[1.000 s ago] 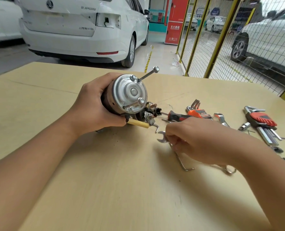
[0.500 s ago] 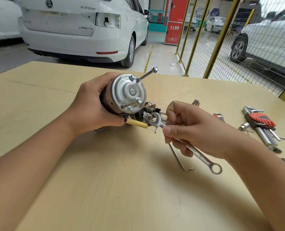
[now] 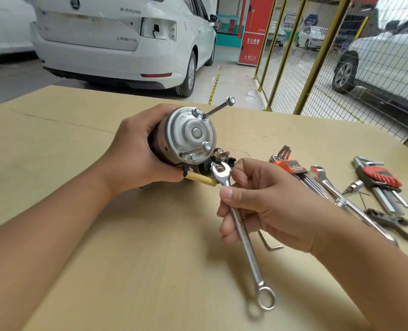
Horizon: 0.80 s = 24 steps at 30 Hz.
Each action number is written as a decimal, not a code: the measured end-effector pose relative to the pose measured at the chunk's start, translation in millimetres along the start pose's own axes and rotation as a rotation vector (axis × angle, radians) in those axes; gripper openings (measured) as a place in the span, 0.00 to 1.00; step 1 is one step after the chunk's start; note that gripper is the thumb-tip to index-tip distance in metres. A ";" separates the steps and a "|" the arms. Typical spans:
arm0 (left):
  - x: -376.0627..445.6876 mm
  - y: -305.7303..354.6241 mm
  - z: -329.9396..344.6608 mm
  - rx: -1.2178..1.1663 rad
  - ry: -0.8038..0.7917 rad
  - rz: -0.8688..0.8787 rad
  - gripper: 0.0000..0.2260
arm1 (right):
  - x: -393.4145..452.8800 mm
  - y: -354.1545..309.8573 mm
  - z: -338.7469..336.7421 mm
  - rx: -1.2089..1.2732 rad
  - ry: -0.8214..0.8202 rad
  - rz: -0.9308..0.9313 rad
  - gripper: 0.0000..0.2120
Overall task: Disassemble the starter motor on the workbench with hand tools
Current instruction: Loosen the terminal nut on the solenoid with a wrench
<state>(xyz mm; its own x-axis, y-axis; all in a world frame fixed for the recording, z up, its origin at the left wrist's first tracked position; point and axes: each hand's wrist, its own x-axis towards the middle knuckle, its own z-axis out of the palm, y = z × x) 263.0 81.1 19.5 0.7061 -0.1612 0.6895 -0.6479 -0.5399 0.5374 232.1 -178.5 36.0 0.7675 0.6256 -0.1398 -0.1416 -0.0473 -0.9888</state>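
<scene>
The starter motor (image 3: pixel 189 136) lies on its side on the workbench (image 3: pixel 131 254), its round silver end cap toward me. A long through bolt (image 3: pixel 218 107) sticks partly out of the cap at the upper right. My left hand (image 3: pixel 136 154) grips the motor body from the left. My right hand (image 3: pixel 265 203) holds a silver combination wrench (image 3: pixel 244 237) by its shank. The wrench's open jaw sits on a terminal nut (image 3: pixel 219 167) just below the cap, beside a yellow-sleeved lead (image 3: pixel 201 179). The ring end points toward me.
To the right lie an orange-handled hex key set (image 3: pixel 291 167), a red-handled hex key set (image 3: pixel 381 179), a second spanner (image 3: pixel 329 187), a socket bit (image 3: pixel 353 187) and a loose L-shaped hex key (image 3: pixel 271 244). A white car (image 3: pixel 117 39) and a yellow mesh fence (image 3: pixel 317 56) stand beyond the bench.
My right hand picked the wrench up from the bench and brought its open jaw onto the terminal nut. My left hand has kept its hold on the motor.
</scene>
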 end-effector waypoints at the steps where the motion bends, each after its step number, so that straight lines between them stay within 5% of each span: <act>1: 0.1 -0.1 -0.2 0.003 0.001 0.001 0.41 | 0.5 1.8 4.8 0.033 0.024 0.004 0.16; 10: -0.1 0.6 0.4 0.005 -0.002 0.010 0.40 | -2.5 2.2 11.8 0.139 0.043 0.115 0.12; 24: 0.9 -1.0 -2.0 0.004 -0.009 0.009 0.40 | -2.6 -0.4 5.1 -0.089 0.059 0.170 0.07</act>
<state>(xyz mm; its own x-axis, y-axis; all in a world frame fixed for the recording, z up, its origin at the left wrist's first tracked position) 263.7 83.2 20.6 0.7029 -0.1732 0.6899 -0.6529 -0.5419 0.5292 227.0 -176.1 37.0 0.7730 0.5562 -0.3051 -0.2185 -0.2181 -0.9512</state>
